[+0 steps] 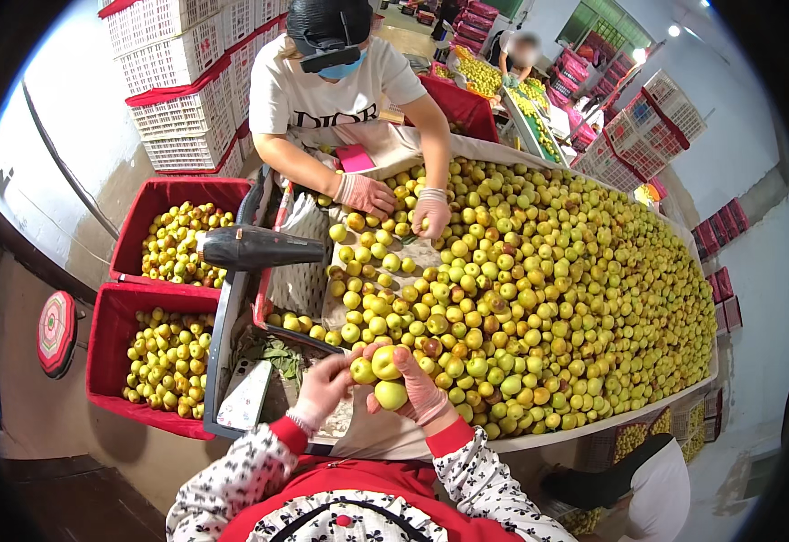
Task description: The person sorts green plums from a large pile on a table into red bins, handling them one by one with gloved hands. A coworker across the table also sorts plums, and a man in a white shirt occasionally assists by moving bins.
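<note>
Three yellow-green fruits, which look like jujubes [386,362], are bunched between my hands above the near edge of the sorting table. My right hand [425,393], in a thin striped glove, cups them with the thumb on top and fingers beneath. From the other side, my left hand [323,386], also gloved, has its fingertips against the leftmost jujube [362,371]; part of its grip is hidden. Just beyond lies a broad heap of loose jujubes [557,291], yellow-green with some brown patches. A phone in a pale case [245,395] and some wilted leaves [282,359] are left of my left hand.
Opposite me, a co-worker's gloved hands [365,194] reach into the heap. A dark tapered tube [262,248] juts over the table's left end. Two red-lined crates [106,345] of jujubes stand there, near a round stool [56,332]. White crates [171,101] are stacked behind.
</note>
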Demonstrator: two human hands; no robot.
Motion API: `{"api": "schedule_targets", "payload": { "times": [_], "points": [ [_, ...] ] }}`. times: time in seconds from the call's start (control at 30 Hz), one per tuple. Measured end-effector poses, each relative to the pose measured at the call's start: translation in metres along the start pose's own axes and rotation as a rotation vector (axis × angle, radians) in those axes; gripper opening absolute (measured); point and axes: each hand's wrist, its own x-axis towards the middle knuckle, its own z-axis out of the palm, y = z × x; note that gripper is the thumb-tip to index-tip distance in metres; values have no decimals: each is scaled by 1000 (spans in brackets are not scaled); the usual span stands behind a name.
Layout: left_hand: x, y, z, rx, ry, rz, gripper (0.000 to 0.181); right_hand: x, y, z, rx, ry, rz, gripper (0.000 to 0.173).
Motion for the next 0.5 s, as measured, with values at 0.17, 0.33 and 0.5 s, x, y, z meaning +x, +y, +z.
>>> {"api": "schedule_targets", "payload": {
  "times": [0.17, 0.33, 0.5],
  "points": [
    [112, 17, 12, 583, 109, 564, 26, -28, 8, 4, 12, 33, -154, 57],
    [169, 39, 74, 1271, -260, 238, 31, -84, 23, -15, 124, 252, -258, 58],
    [180, 43, 70, 1279, -322, 105, 28, -110, 35, -31, 256, 349, -260, 53]
  ]
}}
